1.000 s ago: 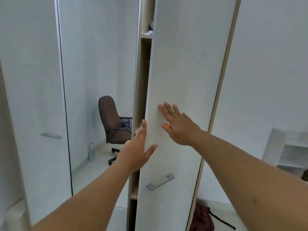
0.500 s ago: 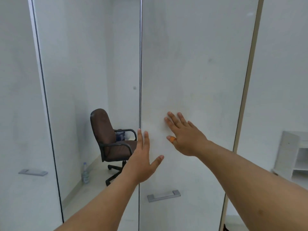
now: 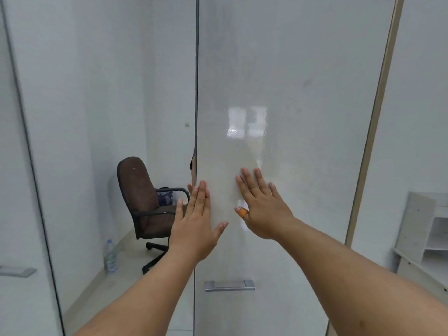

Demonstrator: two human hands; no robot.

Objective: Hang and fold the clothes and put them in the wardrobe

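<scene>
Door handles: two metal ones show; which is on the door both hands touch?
The lower centre handle, below the left hand and right hand flat on that wardrobe door. The other handle is on the far-left panel.

office chair [image 3: 145,202] and water bottle [image 3: 111,257] on pale floor [image 3: 116,287]

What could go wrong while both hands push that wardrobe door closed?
The left hand lies right at the door's left edge, with fingers reaching over the seam beside the mirror panel, so they might get pinched. The right hand presses flat well above the handle, which could smudge the glossy surface. Whether the door has latched cannot be told.
</scene>
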